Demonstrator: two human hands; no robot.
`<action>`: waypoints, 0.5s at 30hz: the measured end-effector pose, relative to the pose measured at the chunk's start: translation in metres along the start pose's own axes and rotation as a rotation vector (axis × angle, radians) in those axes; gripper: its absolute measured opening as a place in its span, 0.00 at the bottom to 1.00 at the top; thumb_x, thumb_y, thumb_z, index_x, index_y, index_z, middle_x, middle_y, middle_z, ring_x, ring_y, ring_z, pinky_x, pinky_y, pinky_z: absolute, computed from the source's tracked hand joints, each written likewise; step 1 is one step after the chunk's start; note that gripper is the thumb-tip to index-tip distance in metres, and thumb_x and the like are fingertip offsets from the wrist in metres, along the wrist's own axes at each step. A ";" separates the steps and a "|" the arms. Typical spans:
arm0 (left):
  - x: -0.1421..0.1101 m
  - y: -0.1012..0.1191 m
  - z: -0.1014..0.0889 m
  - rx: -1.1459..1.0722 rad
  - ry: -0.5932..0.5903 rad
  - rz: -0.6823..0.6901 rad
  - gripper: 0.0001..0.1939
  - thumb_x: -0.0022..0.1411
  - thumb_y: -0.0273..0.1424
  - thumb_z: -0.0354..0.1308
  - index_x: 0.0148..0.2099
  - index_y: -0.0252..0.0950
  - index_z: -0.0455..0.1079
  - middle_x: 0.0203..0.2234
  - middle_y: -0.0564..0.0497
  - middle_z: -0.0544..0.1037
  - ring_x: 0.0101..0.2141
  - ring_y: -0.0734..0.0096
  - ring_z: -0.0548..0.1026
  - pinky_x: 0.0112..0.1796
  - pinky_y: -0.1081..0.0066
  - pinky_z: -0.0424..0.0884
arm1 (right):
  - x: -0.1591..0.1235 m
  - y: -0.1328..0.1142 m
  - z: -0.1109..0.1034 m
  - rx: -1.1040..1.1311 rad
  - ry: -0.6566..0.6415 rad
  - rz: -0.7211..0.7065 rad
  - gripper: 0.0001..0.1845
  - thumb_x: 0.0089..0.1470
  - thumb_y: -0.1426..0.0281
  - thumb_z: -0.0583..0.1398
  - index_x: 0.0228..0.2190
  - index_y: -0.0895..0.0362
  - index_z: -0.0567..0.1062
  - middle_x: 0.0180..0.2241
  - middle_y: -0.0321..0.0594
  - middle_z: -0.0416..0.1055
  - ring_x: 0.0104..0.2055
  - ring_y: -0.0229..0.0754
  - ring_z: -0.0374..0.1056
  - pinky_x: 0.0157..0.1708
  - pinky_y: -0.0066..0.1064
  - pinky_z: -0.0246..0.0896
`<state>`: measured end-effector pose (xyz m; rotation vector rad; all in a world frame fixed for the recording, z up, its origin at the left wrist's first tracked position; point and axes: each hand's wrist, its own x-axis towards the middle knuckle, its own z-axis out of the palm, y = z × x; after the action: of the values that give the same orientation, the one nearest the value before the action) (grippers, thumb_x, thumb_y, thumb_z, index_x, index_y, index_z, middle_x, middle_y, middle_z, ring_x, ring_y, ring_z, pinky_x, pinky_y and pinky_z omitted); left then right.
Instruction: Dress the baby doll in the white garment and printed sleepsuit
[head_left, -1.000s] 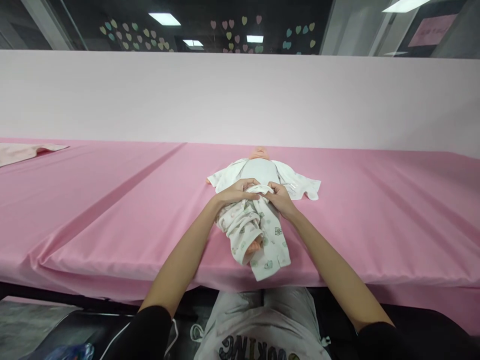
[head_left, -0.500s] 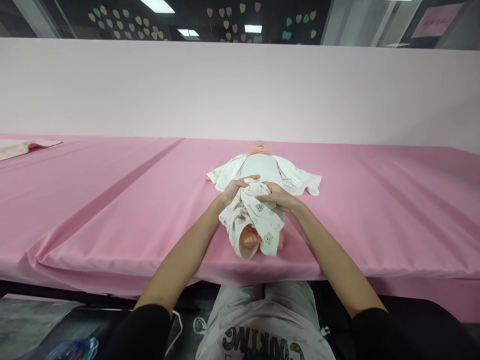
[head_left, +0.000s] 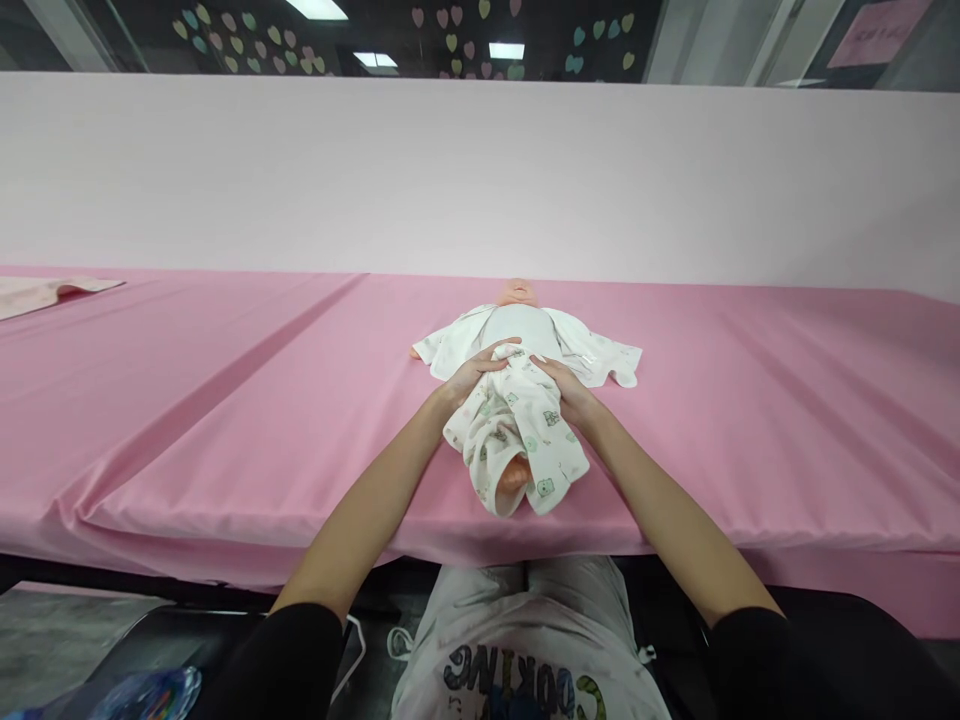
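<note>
A baby doll [head_left: 514, 322] lies on its back across the pink cover, head away from me, in an open white shirt [head_left: 596, 352]. White printed baby pants [head_left: 536, 415] are bunched around its legs, and one bare foot [head_left: 514, 474] pokes out of a leg opening. My left hand [head_left: 474, 374] grips the waist of the pants on the left side, fingers over the top edge. On the right side, my right hand [head_left: 566, 390] holds the same waist edge, its fingertips close to the doll's belly. The doll's other foot is hidden by the cloth.
A pink sheet [head_left: 225, 420] with long creases covers the table, whose front edge is just before my lap. A light folded cloth [head_left: 45, 295] lies at the far left. Behind the table rises a white partition [head_left: 480, 180]. A dark chair [head_left: 135, 650] stands at lower left.
Both hands have shifted slightly up toward the doll's belly with the waist of the pants. The right pant leg has swung outward to the right and now covers the second foot.
</note>
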<state>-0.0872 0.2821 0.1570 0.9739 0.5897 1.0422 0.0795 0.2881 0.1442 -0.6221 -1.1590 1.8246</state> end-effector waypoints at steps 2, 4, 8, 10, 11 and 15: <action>0.001 0.000 -0.001 0.055 -0.045 -0.014 0.31 0.50 0.22 0.60 0.57 0.36 0.62 0.38 0.49 0.77 0.36 0.68 0.77 0.40 0.71 0.70 | -0.002 -0.003 0.001 -0.002 -0.016 0.028 0.14 0.46 0.65 0.64 0.34 0.59 0.72 0.31 0.40 0.74 0.33 0.39 0.71 0.32 0.27 0.67; 0.002 0.000 -0.004 0.106 -0.087 -0.021 0.31 0.50 0.24 0.62 0.58 0.37 0.62 0.38 0.48 0.77 0.36 0.66 0.77 0.39 0.70 0.71 | -0.006 -0.008 0.002 -0.035 -0.072 0.056 0.17 0.45 0.66 0.66 0.37 0.59 0.72 0.33 0.40 0.75 0.32 0.38 0.71 0.31 0.26 0.67; 0.002 -0.001 -0.010 0.162 -0.100 -0.048 0.30 0.50 0.26 0.62 0.57 0.38 0.64 0.39 0.47 0.77 0.34 0.66 0.77 0.37 0.70 0.72 | -0.011 -0.014 0.000 -0.199 -0.158 0.149 0.24 0.40 0.72 0.69 0.41 0.58 0.71 0.34 0.39 0.75 0.33 0.39 0.71 0.30 0.27 0.68; 0.001 0.000 -0.011 0.170 -0.108 -0.091 0.31 0.50 0.26 0.62 0.58 0.38 0.63 0.40 0.47 0.77 0.34 0.66 0.77 0.36 0.70 0.72 | -0.010 -0.013 -0.002 -0.233 -0.150 0.182 0.21 0.40 0.72 0.69 0.39 0.59 0.73 0.31 0.39 0.74 0.31 0.38 0.71 0.28 0.25 0.67; 0.001 0.001 -0.010 0.168 -0.114 -0.113 0.31 0.51 0.26 0.62 0.58 0.39 0.63 0.40 0.47 0.77 0.35 0.66 0.77 0.37 0.70 0.72 | -0.009 -0.012 -0.003 -0.211 -0.131 0.172 0.19 0.41 0.72 0.68 0.38 0.60 0.73 0.30 0.38 0.74 0.30 0.37 0.70 0.28 0.25 0.67; -0.001 0.005 -0.006 0.164 -0.102 -0.176 0.29 0.52 0.27 0.62 0.57 0.37 0.64 0.41 0.45 0.77 0.39 0.63 0.77 0.39 0.69 0.72 | -0.004 -0.007 -0.007 -0.029 -0.041 0.059 0.14 0.43 0.70 0.67 0.34 0.61 0.73 0.28 0.39 0.74 0.30 0.38 0.70 0.31 0.26 0.68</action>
<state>-0.0947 0.2842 0.1591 1.0913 0.6720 0.7922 0.0890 0.2893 0.1470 -0.6442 -1.2080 1.8809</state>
